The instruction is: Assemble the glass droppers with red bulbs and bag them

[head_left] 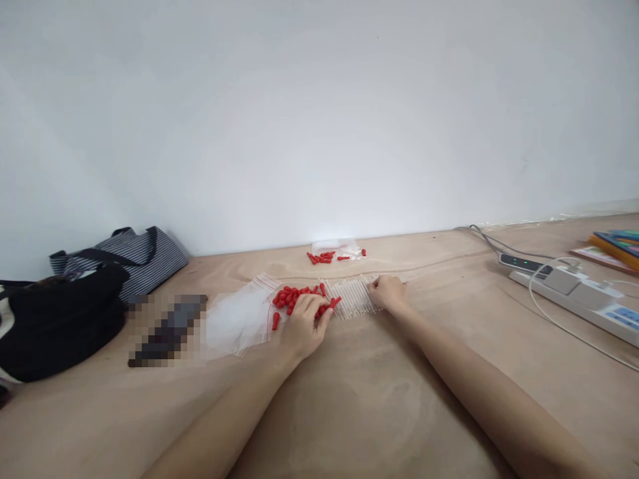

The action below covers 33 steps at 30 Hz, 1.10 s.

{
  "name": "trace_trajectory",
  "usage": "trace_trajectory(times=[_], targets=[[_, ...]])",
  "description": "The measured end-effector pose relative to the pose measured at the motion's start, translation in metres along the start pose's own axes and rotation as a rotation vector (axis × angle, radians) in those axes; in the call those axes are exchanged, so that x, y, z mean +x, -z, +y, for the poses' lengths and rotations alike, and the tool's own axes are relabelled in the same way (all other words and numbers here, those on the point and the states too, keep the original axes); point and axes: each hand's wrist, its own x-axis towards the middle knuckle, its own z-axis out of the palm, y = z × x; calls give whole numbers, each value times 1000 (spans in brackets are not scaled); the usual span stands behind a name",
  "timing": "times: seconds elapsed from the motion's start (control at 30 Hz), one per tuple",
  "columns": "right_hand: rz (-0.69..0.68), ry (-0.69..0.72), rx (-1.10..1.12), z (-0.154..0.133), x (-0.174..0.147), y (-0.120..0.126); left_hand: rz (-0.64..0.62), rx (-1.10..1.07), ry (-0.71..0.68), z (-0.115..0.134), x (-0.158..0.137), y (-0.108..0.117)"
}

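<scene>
A heap of small red rubber bulbs (pixel 289 297) lies on the wooden table. My left hand (pixel 305 326) reaches over its right side, thumb and fingers bent together around a red bulb near the fingertips. Just right of the heap, thin pale sticks or tubes (pixel 353 297) lie side by side in a slanted row. At that row's right end is my right hand (pixel 389 291), its fingers closed and touching the outermost sticks. Whatever sits between those fingertips is hidden.
Clear zip bags (pixel 242 316) lie left of the heap, beside a blurred dark object (pixel 172 329). Another small bag (pixel 333 246) with several red bulbs sits near the wall. Dark and striped bags (pixel 154 263) stand left; a power strip (pixel 574 293) with cables and some books (pixel 616 246) are right.
</scene>
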Motion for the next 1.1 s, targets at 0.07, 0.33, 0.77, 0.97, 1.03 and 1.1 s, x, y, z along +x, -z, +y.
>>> trace_trajectory(times=[0.07, 0.33, 0.77, 0.97, 1.03, 1.1], targets=[[18, 52, 18, 3, -5, 6, -85, -47, -27, 3, -12, 3], [38, 609, 391, 33, -58, 4, -233, -88, 29, 5, -28, 8], [-35, 746, 385, 25, -84, -3, -232, -106, 119, 14, -23, -3], [-82, 755, 398, 21, -88, -2, -237, -65, 164, 15, -22, 1], [-89, 752, 407, 20, -89, -1, -240, -71, 160, 15, -22, 1], [-93, 744, 415, 20, -89, -1, -245, -82, 154, 15, -22, 1]])
